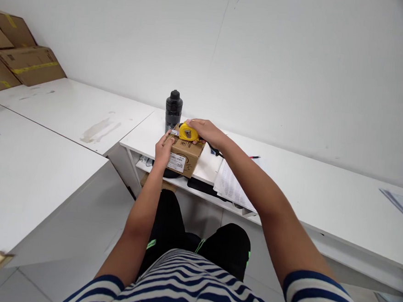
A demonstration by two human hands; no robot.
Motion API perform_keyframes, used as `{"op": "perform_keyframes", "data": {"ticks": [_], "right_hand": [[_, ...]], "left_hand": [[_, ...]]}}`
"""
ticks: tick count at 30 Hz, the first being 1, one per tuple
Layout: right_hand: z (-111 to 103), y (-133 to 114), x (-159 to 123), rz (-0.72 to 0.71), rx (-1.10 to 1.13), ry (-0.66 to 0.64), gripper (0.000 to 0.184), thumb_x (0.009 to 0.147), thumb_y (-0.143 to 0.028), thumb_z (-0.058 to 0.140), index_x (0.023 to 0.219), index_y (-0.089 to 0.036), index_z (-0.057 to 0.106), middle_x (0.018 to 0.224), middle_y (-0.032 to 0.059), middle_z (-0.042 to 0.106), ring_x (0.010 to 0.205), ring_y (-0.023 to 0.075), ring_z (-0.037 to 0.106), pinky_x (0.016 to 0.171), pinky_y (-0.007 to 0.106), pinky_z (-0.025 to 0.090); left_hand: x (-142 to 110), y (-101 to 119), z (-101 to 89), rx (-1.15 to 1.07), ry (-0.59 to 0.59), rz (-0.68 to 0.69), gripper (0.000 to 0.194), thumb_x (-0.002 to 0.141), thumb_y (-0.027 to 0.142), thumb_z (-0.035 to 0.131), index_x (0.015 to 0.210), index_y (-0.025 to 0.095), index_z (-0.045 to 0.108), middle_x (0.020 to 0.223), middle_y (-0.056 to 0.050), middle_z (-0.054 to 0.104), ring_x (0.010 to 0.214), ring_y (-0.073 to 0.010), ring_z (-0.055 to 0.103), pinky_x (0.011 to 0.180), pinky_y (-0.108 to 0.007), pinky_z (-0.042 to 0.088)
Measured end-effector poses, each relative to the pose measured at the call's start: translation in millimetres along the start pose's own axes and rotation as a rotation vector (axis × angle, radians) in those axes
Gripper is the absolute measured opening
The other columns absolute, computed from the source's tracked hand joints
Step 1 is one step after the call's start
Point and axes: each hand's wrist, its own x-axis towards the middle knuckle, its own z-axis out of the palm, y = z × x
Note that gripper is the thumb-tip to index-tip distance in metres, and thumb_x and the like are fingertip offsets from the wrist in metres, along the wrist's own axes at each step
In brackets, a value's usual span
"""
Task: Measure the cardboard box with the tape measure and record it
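Observation:
A small brown cardboard box (186, 157) with a white label sits at the front edge of a white desk (305, 190). My left hand (163, 150) grips the box's left side, its thumb pinning the tape's end at the top edge. A yellow tape measure (188, 132) rests on top of the box, and my right hand (206, 131) is closed over it from the right.
A black bottle (173, 111) stands just behind the box. Papers (231, 187) and a red pen (255, 157) lie to the right of it. More white tables (31, 157) stretch left, with cardboard boxes (18, 51) stacked at the far left corner. A keyboard shelf (199, 184) sits under the desk.

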Motion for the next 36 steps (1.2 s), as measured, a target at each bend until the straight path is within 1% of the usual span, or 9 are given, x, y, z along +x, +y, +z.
{"op": "perform_keyframes", "data": {"ticks": [4,8,12,17,22,30,34,36], "right_hand": [[-26.7,10.4,-30.1,-0.002,-0.014,0.077,0.035,0.089,-0.052,0.066,0.097,-0.019,0.074,0.074,0.0052,0.071,0.045,0.01,0.055,0.035,0.02,0.027],[-52.7,33.6,-53.5,-0.032,0.056,0.127,0.038,0.09,-0.054,0.062,0.099,-0.018,0.073,0.075,0.0053,0.071,0.046,0.01,0.058,0.035,0.02,0.027],[-65.0,51.0,-65.4,-0.049,0.155,0.168,0.039,0.089,-0.054,0.065,0.104,-0.019,0.072,0.074,0.0038,0.071,0.047,0.01,0.059,0.035,0.019,0.027],[-68.1,55.1,-71.0,-0.084,0.195,0.163,0.039,0.09,-0.053,0.064,0.107,-0.019,0.073,0.078,0.0035,0.072,0.048,0.0084,0.058,0.036,0.019,0.026],[-68.4,57.2,-72.5,-0.078,0.203,0.172,0.037,0.091,-0.051,0.063,0.109,-0.02,0.072,0.081,0.0039,0.073,0.048,0.0083,0.057,0.036,0.019,0.026],[-68.7,59.5,-71.1,-0.075,0.233,0.188,0.037,0.089,-0.051,0.066,0.105,-0.019,0.07,0.077,0.0036,0.071,0.047,0.009,0.058,0.035,0.019,0.026],[-67.0,60.0,-69.6,-0.067,0.198,0.202,0.038,0.09,-0.054,0.064,0.104,-0.02,0.071,0.077,0.0041,0.071,0.048,0.0102,0.059,0.035,0.02,0.027],[-62.7,56.7,-69.6,-0.065,0.16,0.219,0.036,0.091,-0.053,0.061,0.102,-0.021,0.072,0.077,0.0044,0.071,0.051,0.0122,0.061,0.037,0.021,0.031]], "left_hand": [[-0.4,2.9,1.0,0.01,0.025,-0.013,0.051,0.078,0.032,0.07,0.127,0.019,0.07,0.123,-0.006,0.073,0.119,-0.0287,0.065,0.104,-0.04,0.051],[0.4,4.7,2.7,0.018,0.046,-0.029,0.053,0.077,0.032,0.069,0.127,0.016,0.07,0.12,-0.008,0.074,0.114,-0.0285,0.067,0.1,-0.039,0.053],[1.5,6.2,3.9,0.044,0.049,-0.01,0.052,0.076,0.034,0.068,0.125,0.016,0.07,0.118,-0.008,0.074,0.114,-0.028,0.067,0.1,-0.038,0.053],[2.4,7.3,3.0,0.058,0.052,0.003,0.054,0.074,0.035,0.069,0.124,0.016,0.07,0.119,-0.008,0.074,0.116,-0.0276,0.066,0.101,-0.037,0.052],[1.4,8.8,2.9,0.065,0.051,0.013,0.053,0.074,0.036,0.069,0.123,0.015,0.071,0.121,-0.009,0.073,0.117,-0.0276,0.066,0.101,-0.036,0.052],[1.1,9.8,3.6,0.075,0.046,0.013,0.054,0.074,0.038,0.07,0.123,0.016,0.07,0.121,-0.008,0.073,0.117,-0.0276,0.065,0.101,-0.037,0.052],[1.3,9.1,3.2,0.059,0.036,0.008,0.053,0.075,0.037,0.07,0.124,0.016,0.07,0.12,-0.008,0.074,0.116,-0.0277,0.066,0.101,-0.037,0.052],[1.4,8.4,3.0,0.044,0.04,0.002,0.054,0.075,0.036,0.07,0.125,0.016,0.069,0.12,-0.008,0.074,0.116,-0.0271,0.067,0.101,-0.037,0.053]]}}
